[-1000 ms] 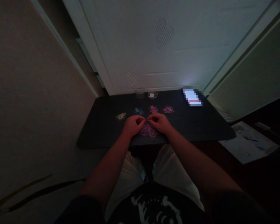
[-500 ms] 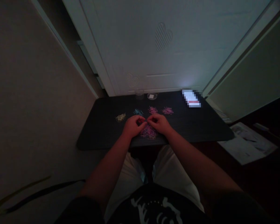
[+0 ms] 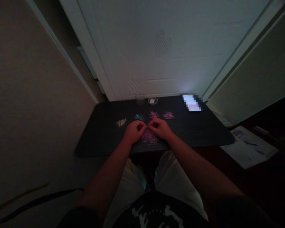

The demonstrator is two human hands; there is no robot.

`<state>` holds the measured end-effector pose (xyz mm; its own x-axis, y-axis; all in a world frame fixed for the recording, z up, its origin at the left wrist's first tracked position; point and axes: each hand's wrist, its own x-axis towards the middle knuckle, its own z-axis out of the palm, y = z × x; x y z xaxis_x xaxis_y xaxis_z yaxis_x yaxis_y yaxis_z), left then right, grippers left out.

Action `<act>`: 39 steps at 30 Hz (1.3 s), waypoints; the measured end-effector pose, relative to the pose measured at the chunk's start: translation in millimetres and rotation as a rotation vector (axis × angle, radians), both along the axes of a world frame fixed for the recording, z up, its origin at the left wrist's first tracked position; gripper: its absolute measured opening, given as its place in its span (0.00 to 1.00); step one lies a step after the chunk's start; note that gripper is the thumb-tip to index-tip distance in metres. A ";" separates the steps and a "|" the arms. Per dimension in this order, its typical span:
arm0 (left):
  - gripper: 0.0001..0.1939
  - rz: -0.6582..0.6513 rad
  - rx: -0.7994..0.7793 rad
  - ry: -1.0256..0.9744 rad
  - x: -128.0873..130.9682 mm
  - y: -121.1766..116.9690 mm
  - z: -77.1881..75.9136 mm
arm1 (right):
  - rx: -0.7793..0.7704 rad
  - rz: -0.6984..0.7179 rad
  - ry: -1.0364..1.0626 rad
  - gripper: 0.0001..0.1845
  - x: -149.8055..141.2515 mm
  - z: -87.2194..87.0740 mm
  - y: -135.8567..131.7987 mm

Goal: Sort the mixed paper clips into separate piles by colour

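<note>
My left hand (image 3: 133,130) and my right hand (image 3: 160,128) meet at the fingertips, each closed in a pinch. Whatever lies between the fingers is too small and dim to name. Just below them on the dark table (image 3: 187,134) is a mixed pile of thin pink and purple strips (image 3: 150,138). Beyond the hands sit smaller sorted heaps: a pale yellow one (image 3: 121,122), a blue one (image 3: 139,117), a pink one (image 3: 154,114) and another pink one (image 3: 168,115).
At the table's back edge stand a clear cup (image 3: 140,99) and a round lid (image 3: 153,101) with a white square. A lit phone (image 3: 191,103) lies at the back right. A white door (image 3: 123,47) rises behind; papers (image 3: 250,148) lie on the floor at right.
The view has shifted slightly, so everything sits a little lower and further left. My fingertips have drawn closer together over the mixed pile; the heaps look the same.
</note>
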<state>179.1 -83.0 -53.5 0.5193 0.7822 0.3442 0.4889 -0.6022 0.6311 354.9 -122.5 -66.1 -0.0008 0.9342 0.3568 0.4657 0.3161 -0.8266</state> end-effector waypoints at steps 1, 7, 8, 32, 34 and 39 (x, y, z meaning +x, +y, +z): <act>0.07 -0.002 0.000 0.004 -0.1 0.1 0.4 | 0.002 0.002 -0.004 0.03 0.0 0.2 -0.2; 0.06 0.009 0.000 -0.005 -0.7 -0.1 1.4 | 0.010 -0.009 0.000 0.03 -0.4 1.5 -1.4; 0.06 0.011 0.000 -0.009 -1.0 0.0 0.9 | 0.009 -0.013 0.002 0.03 -0.5 1.5 -1.4; 0.07 -0.004 0.010 0.025 -2.0 -0.2 0.0 | 0.015 0.018 -0.025 0.03 -2.0 1.3 -1.7; 0.06 0.015 0.014 0.015 -2.2 -0.4 0.5 | 0.012 0.012 -0.011 0.03 -0.7 0.0 -1.2; 0.05 0.075 0.017 -0.037 -2.8 -0.2 -0.1 | -0.012 -0.035 0.075 0.04 1.4 -1.5 -0.3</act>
<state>176.3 -83.2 -53.6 0.4462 0.8123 0.3756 0.5099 -0.5756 0.6393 356.3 -122.8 -67.6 0.0581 0.9375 0.3432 0.4131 0.2904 -0.8631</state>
